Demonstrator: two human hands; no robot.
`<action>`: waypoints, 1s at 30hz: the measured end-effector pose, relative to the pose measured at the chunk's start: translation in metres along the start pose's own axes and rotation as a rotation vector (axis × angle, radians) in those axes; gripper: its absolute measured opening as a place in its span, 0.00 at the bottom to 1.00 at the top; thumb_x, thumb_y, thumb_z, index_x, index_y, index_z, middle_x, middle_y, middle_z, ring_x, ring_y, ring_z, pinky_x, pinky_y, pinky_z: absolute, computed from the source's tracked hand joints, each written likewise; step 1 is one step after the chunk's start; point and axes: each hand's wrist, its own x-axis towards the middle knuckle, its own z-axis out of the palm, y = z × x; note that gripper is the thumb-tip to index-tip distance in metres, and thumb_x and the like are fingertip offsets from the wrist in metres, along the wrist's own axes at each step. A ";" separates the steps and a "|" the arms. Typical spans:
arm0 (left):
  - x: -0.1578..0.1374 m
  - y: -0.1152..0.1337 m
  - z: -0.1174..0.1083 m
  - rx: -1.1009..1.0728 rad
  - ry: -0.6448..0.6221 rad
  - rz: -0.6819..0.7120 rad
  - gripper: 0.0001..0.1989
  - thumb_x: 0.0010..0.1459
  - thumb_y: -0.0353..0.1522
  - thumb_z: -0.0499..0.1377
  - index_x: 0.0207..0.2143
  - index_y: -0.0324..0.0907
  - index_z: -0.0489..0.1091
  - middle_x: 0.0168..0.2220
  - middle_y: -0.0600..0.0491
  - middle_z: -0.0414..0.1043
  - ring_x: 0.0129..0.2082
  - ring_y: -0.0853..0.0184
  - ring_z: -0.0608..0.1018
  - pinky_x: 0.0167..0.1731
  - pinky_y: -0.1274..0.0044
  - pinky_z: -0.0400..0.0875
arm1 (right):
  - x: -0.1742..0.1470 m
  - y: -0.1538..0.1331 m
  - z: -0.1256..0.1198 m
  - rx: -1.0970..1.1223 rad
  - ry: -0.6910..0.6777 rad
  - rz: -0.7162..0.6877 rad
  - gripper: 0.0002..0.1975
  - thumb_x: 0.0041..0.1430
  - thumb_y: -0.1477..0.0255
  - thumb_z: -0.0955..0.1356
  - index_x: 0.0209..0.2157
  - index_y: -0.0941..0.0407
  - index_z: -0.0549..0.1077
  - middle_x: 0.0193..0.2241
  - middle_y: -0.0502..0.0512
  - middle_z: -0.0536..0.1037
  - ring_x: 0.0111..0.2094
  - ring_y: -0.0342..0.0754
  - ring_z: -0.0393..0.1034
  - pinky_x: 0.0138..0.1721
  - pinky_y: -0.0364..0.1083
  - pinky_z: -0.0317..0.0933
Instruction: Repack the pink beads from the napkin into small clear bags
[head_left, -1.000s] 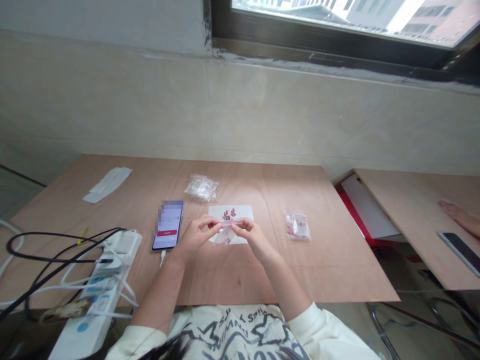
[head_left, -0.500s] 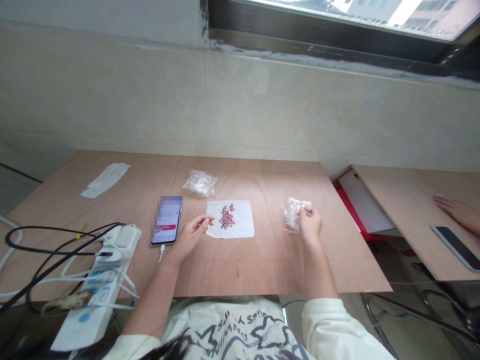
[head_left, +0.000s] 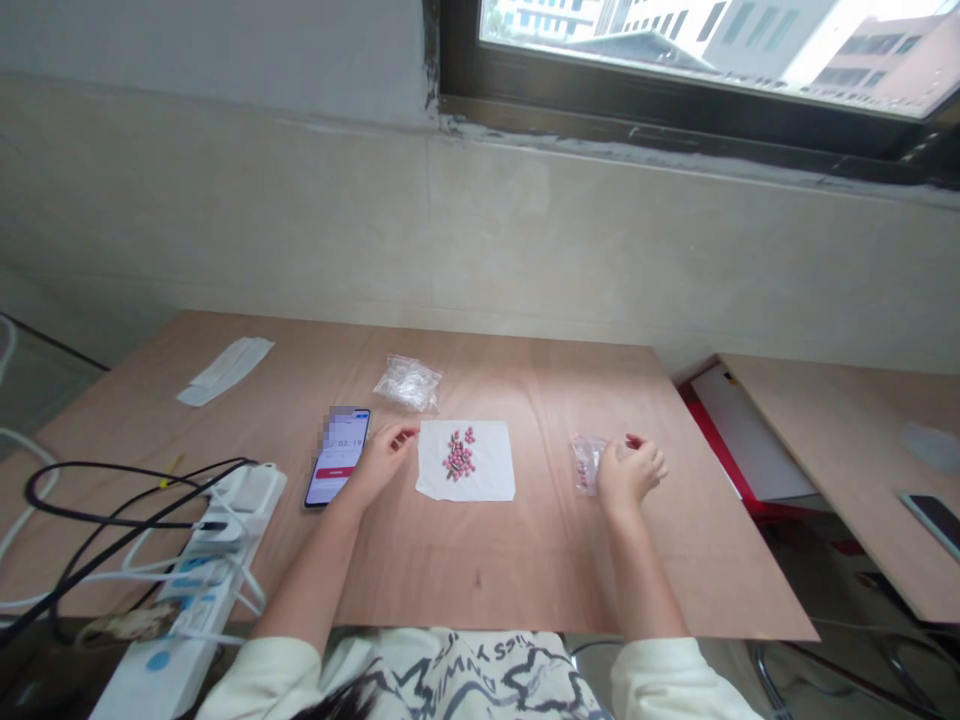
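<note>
A white sheet [head_left: 491, 478] lies on the table with a small pile of pink, bead-like pieces [head_left: 459, 460] on it. Just off the sheet's left edge is my left hand [head_left: 384, 458], its fingers curled together; whatever is between the fingertips is too small to make out. On the right, a small clear plastic bag [head_left: 585, 465] with pink pieces in it lies flat. Beside that bag my right hand [head_left: 631, 474] is turned up with its fingers loosely apart, and I see nothing in it.
A crumpled clear plastic bag [head_left: 409, 384] lies behind the sheet. Left of my hand is a lit phone [head_left: 339, 455], and farther left a power strip [head_left: 236, 510] with tangled cables. White folded paper [head_left: 226, 371] lies at the back left. Another table [head_left: 862, 440] stands at right.
My right hand has let go of the small bag and turned, its fingers now to the right of it. My left hand has drawn slightly off the sheet. The view has tilted up.
</note>
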 end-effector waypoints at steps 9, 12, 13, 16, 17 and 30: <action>0.085 -0.017 0.023 0.338 0.124 0.143 0.17 0.45 0.24 0.54 0.40 0.37 0.67 0.49 0.42 0.64 0.52 0.54 0.62 0.53 0.61 0.45 | -0.040 -0.031 0.019 0.370 -0.445 -0.102 0.10 0.45 0.69 0.60 0.31 0.57 0.63 0.31 0.58 0.67 0.31 0.50 0.60 0.34 0.48 0.55; 0.088 -0.028 0.020 0.329 0.128 0.146 0.17 0.46 0.21 0.49 0.38 0.37 0.69 0.47 0.44 0.67 0.50 0.58 0.65 0.53 0.62 0.47 | -0.044 -0.027 0.023 0.439 -0.494 -0.063 0.10 0.44 0.68 0.61 0.31 0.57 0.63 0.30 0.57 0.67 0.29 0.49 0.60 0.32 0.47 0.56; 0.087 -0.030 0.017 0.324 0.135 0.147 0.17 0.47 0.21 0.47 0.38 0.37 0.69 0.46 0.45 0.68 0.50 0.60 0.66 0.54 0.62 0.47 | -0.045 -0.026 0.024 0.457 -0.500 -0.047 0.09 0.44 0.68 0.61 0.30 0.56 0.63 0.29 0.57 0.67 0.29 0.48 0.60 0.31 0.47 0.56; 0.084 -0.026 0.006 0.309 0.165 0.152 0.16 0.50 0.22 0.46 0.38 0.36 0.70 0.45 0.45 0.69 0.49 0.61 0.68 0.54 0.63 0.47 | -0.048 -0.028 0.023 0.505 -0.518 -0.011 0.09 0.42 0.68 0.62 0.28 0.56 0.64 0.28 0.56 0.68 0.28 0.48 0.60 0.30 0.47 0.56; 0.081 -0.021 0.003 0.304 0.178 0.156 0.16 0.51 0.23 0.46 0.38 0.36 0.70 0.45 0.45 0.69 0.49 0.62 0.68 0.54 0.64 0.47 | -0.050 -0.031 0.022 0.534 -0.533 0.006 0.09 0.42 0.67 0.63 0.28 0.56 0.64 0.28 0.56 0.68 0.27 0.48 0.61 0.30 0.47 0.56; -0.051 0.049 0.007 -0.102 -0.321 0.282 0.11 0.53 0.32 0.51 0.38 0.43 0.70 0.41 0.50 0.71 0.44 0.65 0.69 0.46 0.71 0.61 | -0.115 -0.101 -0.018 1.056 -1.336 0.341 0.21 0.38 0.53 0.67 0.25 0.58 0.73 0.29 0.56 0.74 0.33 0.48 0.67 0.34 0.47 0.60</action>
